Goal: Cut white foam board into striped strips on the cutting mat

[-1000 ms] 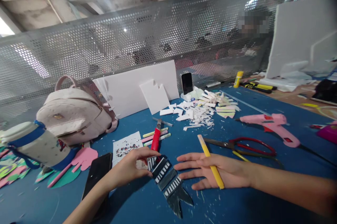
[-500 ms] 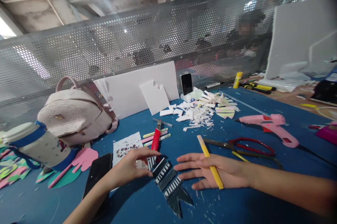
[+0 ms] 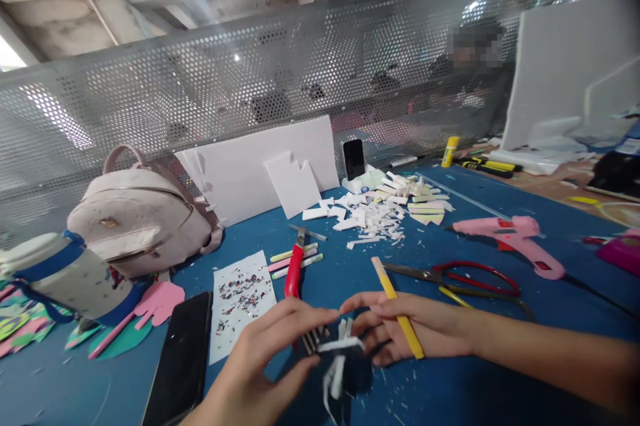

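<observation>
Both my hands meet over the blue table (image 3: 450, 386) near its front edge. My left hand (image 3: 270, 353) and my right hand (image 3: 415, 326) pinch a dark cut-out piece with white stripes (image 3: 340, 363), lifted and blurred between them. A yellow stick (image 3: 397, 306) lies across the back of my right hand, between its fingers. A red-handled knife (image 3: 294, 269) lies just beyond my left fingers.
A black phone (image 3: 183, 356) and a white speckled sheet (image 3: 241, 303) lie left of my hands. Red scissors (image 3: 465, 277) and a pink glue gun (image 3: 515, 239) lie to the right. A pale backpack (image 3: 135, 213), a bottle (image 3: 60, 273), white foam boards (image 3: 260, 169) and foam scraps (image 3: 380, 209) stand behind.
My left hand moved right toward my right hand. The striped dark piece, flat on the table before, is now lifted and held between both hands.
</observation>
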Motion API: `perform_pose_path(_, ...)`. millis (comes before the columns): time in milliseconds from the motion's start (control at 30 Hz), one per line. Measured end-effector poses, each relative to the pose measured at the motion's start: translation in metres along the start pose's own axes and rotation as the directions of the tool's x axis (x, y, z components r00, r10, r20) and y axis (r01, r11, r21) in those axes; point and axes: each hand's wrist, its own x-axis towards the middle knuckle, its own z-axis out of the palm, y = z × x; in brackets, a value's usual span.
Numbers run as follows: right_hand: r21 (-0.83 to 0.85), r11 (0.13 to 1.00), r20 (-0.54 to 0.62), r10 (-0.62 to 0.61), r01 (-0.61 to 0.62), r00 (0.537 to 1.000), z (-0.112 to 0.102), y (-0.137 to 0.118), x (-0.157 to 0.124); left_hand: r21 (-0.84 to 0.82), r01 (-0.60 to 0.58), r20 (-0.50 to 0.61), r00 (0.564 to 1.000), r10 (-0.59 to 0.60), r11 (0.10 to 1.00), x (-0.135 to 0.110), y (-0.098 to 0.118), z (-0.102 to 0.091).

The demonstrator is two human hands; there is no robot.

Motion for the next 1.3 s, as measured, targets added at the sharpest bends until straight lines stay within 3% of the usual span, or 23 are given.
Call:
perform_pose_path(133, -0.045, 0.999, -0.013, -0.012, 0.012, 1.0, 0.005, 0.001, 0.001, -0.145, 0.016, 0.108, 0.994, 0.0, 0.989, -0.004, 0.012, 0.005)
perform_pose_path(233, -0.109, 0.994, 0.057, 0.017, -0.011, 0.998, 0.01, 0.001, 0.001, -0.219, 0.048, 0.167, 0.986, -0.011, 0.974, -0.007, 0.01, 0.015)
perform_pose_path(333, -0.124, 0.989, 0.112, 0.094, -0.08, 0.989, 0.008, 0.002, 0.001, -0.222, 0.059, 0.108, 0.994, -0.036, 0.973, -0.005, -0.001, 0.023)
perform_pose_path(400, -0.105, 0.988, 0.117, 0.126, -0.114, 0.985, 0.004, 0.003, 0.0, -0.16, 0.127, 0.048, 0.992, -0.121, 0.979, 0.0, -0.01, 0.025)
perform_pose_path(500, -0.09, 0.991, 0.137, 0.112, -0.1, 0.984, 0.002, 0.003, -0.001, -0.104, 0.275, -0.026, 0.96, -0.279, 0.956, 0.01, -0.025, 0.024)
perform_pose_path(600, -0.113, 0.991, 0.162, 0.09, -0.072, 0.983, 0.007, 0.001, -0.003, -0.12, 0.346, -0.073, 0.932, -0.356, 0.931, 0.018, -0.035, 0.019)
perform_pose_path(700, -0.172, 0.984, 0.091, 0.068, -0.051, 0.994, 0.012, -0.003, -0.006, -0.046, 0.374, -0.105, 0.92, -0.377, 0.926, 0.016, -0.038, 0.016)
perform_pose_path(867, -0.413, 0.904, -0.146, 0.057, -0.113, 0.988, 0.014, -0.013, -0.011, 0.095, 0.392, -0.101, 0.918, -0.383, 0.915, -0.007, -0.04, 0.023)
perform_pose_path(967, -0.56, 0.805, -0.227, 0.078, -0.196, 0.971, 0.012, -0.021, -0.015, 0.191, 0.405, -0.05, 0.914, -0.403, 0.894, -0.02, -0.042, 0.035)
perform_pose_path(1033, -0.681, 0.688, -0.265, 0.088, -0.251, 0.96, 0.013, -0.029, -0.02, 0.254, 0.391, -0.004, 0.915, -0.404, 0.885, -0.025, -0.043, 0.04)
perform_pose_path(1100, -0.831, 0.488, -0.297, 0.021, -0.269, 0.955, 0.017, -0.038, -0.026, 0.313, 0.36, 0.033, 0.921, -0.389, 0.879, -0.023, -0.043, 0.038)
perform_pose_path(1200, -0.962, 0.141, -0.257, -0.195, -0.232, 0.946, 0.024, -0.051, -0.039, 0.391, 0.287, 0.107, 0.93, -0.353, 0.874, -0.01, -0.04, 0.025)
perform_pose_path(1300, -0.977, -0.036, -0.194, -0.25, -0.21, 0.948, 0.027, -0.056, -0.046, 0.413, 0.2, 0.183, 0.937, -0.296, 0.888, 0.017, -0.038, 0.005)
